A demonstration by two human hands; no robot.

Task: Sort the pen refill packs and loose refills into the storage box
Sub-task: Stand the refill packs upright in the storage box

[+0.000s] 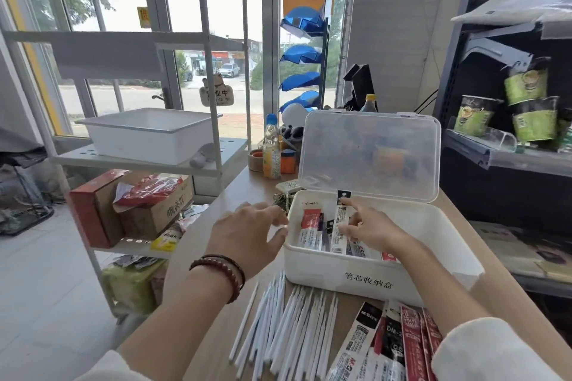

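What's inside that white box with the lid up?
Several refill packs lean inside the storage box, red-and-white and black-and-white. The right hand touches one and hides whatever lies beneath it; the front wall covers the bottom.

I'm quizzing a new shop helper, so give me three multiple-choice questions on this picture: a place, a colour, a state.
1. Where do the loose refills lie relative to the storage box? A inside it; B on the table in front of it; C on the floor.
2. What colour are the box's walls? A white; B blue; C black.
3. How is its lid? A shut; B raised open; C lying off the box.
Answers: 1 B, they spread on the wood nearer the person; 2 A, plain white plastic; 3 B, it stands up behind the box.
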